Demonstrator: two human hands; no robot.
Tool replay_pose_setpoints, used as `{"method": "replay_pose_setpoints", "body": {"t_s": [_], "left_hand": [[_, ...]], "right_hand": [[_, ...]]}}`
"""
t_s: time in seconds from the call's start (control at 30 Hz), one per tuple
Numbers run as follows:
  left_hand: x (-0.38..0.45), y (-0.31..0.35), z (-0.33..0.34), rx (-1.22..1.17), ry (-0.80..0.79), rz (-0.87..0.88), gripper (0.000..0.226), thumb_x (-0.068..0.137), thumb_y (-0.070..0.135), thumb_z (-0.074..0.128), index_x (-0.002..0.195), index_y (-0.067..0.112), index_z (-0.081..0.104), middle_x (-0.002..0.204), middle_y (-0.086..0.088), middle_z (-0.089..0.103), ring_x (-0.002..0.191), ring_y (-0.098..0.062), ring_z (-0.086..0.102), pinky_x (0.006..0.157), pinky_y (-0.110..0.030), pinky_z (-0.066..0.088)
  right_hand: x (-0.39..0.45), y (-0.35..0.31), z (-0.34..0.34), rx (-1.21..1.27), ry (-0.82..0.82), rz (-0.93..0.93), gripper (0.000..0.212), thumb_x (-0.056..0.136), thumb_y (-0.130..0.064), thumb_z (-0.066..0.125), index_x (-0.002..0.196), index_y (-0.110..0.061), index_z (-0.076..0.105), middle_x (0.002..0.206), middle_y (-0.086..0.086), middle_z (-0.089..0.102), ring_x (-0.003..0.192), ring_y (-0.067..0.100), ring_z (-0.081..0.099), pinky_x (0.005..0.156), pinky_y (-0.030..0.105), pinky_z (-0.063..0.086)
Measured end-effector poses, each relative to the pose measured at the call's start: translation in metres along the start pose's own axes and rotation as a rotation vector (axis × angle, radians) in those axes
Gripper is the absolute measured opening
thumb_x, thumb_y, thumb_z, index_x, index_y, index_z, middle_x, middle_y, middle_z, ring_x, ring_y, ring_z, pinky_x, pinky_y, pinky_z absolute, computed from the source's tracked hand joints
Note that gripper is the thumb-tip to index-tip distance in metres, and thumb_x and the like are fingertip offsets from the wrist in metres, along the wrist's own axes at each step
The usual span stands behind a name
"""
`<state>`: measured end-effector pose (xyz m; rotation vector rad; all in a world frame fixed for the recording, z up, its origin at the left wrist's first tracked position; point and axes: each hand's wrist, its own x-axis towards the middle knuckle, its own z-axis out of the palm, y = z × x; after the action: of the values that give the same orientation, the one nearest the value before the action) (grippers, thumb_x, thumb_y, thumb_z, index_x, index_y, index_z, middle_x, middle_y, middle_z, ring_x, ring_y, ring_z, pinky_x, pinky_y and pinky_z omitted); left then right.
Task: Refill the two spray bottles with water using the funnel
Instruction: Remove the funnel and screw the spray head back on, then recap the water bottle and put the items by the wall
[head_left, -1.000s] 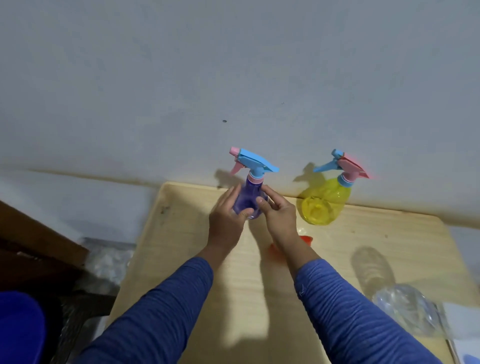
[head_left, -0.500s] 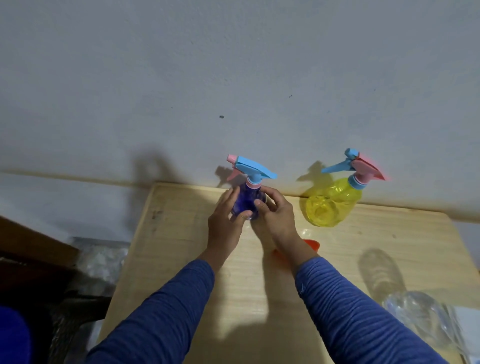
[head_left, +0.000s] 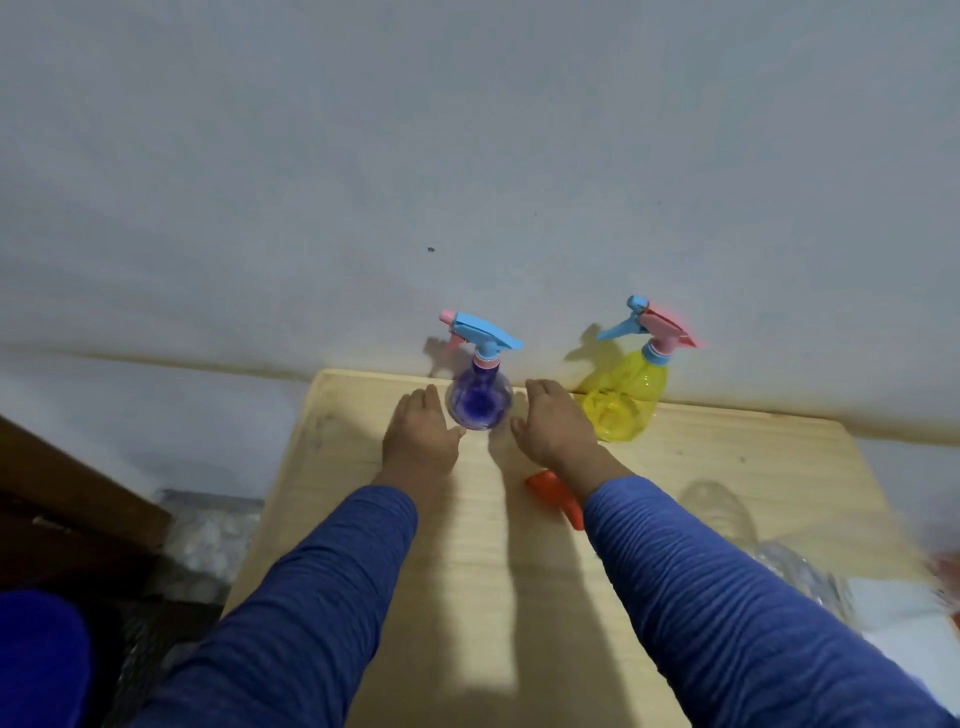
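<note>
At the far edge of the wooden table (head_left: 467, 597), against the wall, we find the purple spray bottle (head_left: 479, 402) standing upright with its trigger head screwed on, our landmark for the scene. Left of it hovers the left hand (head_left: 421, 436), fingers straight and relaxed, its thumb tip at or just beside the bottle's base; we cannot tell whether it touches. Right of it the right hand (head_left: 556, 426) is likewise spread and holds nothing, a small gap apart from the bottle. Both forearms reach forward in blue sleeves, palms down. Further right stands the yellow spray bottle (head_left: 623, 405), also capped. Nearer us and to the right lies the orange funnel (head_left: 556, 496), partly hidden under the right wrist. We judge refilling not yet begun: next, grip the purple bottle and unscrew its head.
</note>
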<state>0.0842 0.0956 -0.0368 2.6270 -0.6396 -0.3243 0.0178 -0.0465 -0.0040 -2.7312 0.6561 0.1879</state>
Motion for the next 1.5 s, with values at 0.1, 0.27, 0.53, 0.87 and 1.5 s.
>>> {"method": "replay_pose_setpoints", "body": {"t_s": [0.1, 0.27, 0.53, 0.87, 1.5], "left_hand": [[-0.015, 0.015, -0.024, 0.163, 0.009, -0.012, 0.050, 0.098, 0.034, 0.045, 0.135, 0.003, 0.035, 0.136, -0.013, 0.041, 0.126, -0.026, 0.040, 0.099, -0.033, 0.037], [-0.051, 0.049, -0.064, 0.277, 0.099, 0.072, 0.042, 0.099, 0.027, 0.042, 0.133, 0.003, 0.038, 0.131, -0.014, 0.043, 0.123, -0.027, 0.041, 0.094, -0.032, 0.039], [-0.106, 0.108, -0.096, 0.295, 0.230, 0.159, 0.047, 0.100, 0.027, 0.037, 0.137, 0.000, 0.031, 0.141, -0.018, 0.037, 0.132, -0.028, 0.034, 0.103, -0.035, 0.034], [-0.152, 0.169, -0.089, 0.356, 0.250, 0.513, 0.045, 0.100, 0.029, 0.039, 0.133, -0.001, 0.034, 0.133, -0.017, 0.042, 0.124, -0.028, 0.041, 0.101, -0.035, 0.037], [-0.230, 0.225, 0.033, 0.093, -0.024, 0.716, 0.072, 0.096, 0.034, 0.045, 0.147, -0.002, 0.010, 0.147, -0.016, 0.028, 0.138, -0.028, 0.025, 0.110, -0.035, 0.027]], "right_hand": [[-0.017, -0.005, -0.019, -0.080, 0.048, -0.019, 0.045, 0.096, -0.022, 0.042, 0.137, -0.003, 0.036, 0.141, 0.013, 0.038, 0.133, 0.025, 0.033, 0.105, 0.032, 0.033], [-0.059, -0.010, -0.057, -0.178, 0.159, -0.066, 0.043, 0.099, -0.026, 0.035, 0.134, -0.001, 0.038, 0.140, 0.016, 0.040, 0.135, 0.028, 0.031, 0.107, 0.035, 0.029], [-0.137, -0.003, -0.100, -0.171, 0.315, -0.077, 0.045, 0.098, -0.025, 0.034, 0.132, 0.004, 0.037, 0.135, 0.021, 0.041, 0.124, 0.032, 0.039, 0.100, 0.036, 0.033], [-0.219, 0.028, -0.119, -0.081, 0.453, 0.181, 0.045, 0.097, -0.029, 0.038, 0.130, 0.002, 0.039, 0.133, 0.018, 0.043, 0.124, 0.029, 0.039, 0.100, 0.034, 0.033], [-0.343, 0.155, -0.058, 0.071, 0.422, 0.655, 0.050, 0.096, -0.033, 0.041, 0.134, -0.001, 0.035, 0.139, 0.014, 0.038, 0.128, 0.027, 0.039, 0.099, 0.037, 0.038]]}}
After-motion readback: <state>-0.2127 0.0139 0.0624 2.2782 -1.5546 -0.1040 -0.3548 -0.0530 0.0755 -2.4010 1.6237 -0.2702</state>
